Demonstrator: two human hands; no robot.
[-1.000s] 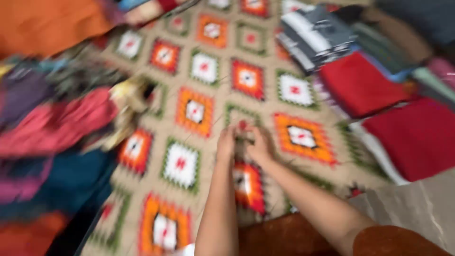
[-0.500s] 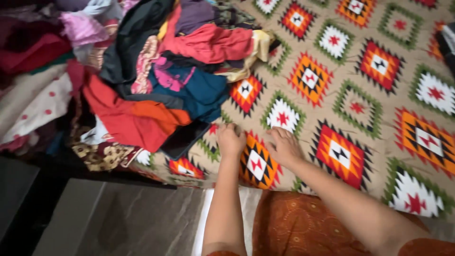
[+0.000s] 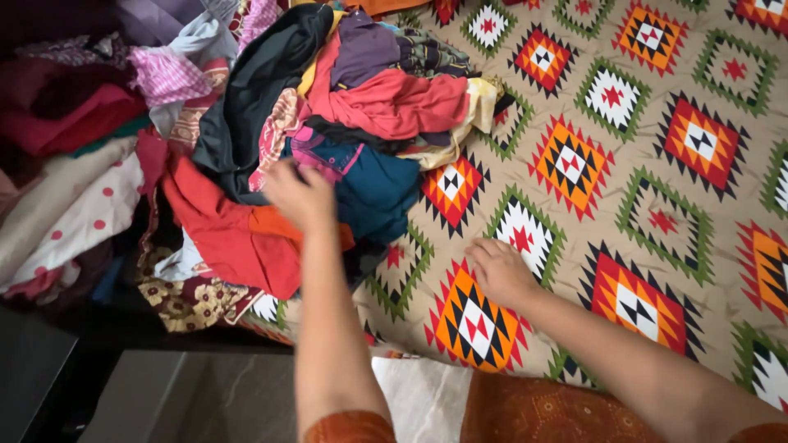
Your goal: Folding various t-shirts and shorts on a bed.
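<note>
A broad woven bedspread (image 3: 624, 164) covers nearly everything on the right — flat, beige, patterned with stepped diamonds in orange, red, green, black and white, its surface smooth apart from slight ripples near the lower edge. It lies over a bed whose near edge runs along the bottom of the view.

On the left part of the bedspread sits a heap of clothes (image 3: 328, 115), soft and crumpled, with no piece folded. A black garment (image 3: 246, 107) drapes over the top left of the heap; a red-pink top (image 3: 402, 102) lies bunched across the upper right; a deep blue piece (image 3: 377, 189) spills toward the bedspread; a red cloth (image 3: 230, 238) with an orange fold hangs at the near edge. Further left, off the heap, lie a cream cloth with red dots (image 3: 74, 213) and a pink checked piece (image 3: 164, 74), partly in shadow.

The left hand (image 3: 300, 193) is at the near side of the heap, fingers curled down into the clothes where the blue piece meets the red cloth; whether they are clamped on one garment cannot be told, since the fingertips are buried in fabric. The right hand (image 3: 501, 271) rests well apart from the heap — palm down, fingers spread flat on an orange-and-black diamond of the bedspread, gripping nothing.

Below the bed edge show a grey floor (image 3: 189, 402) and an orange patterned garment (image 3: 542, 410).
</note>
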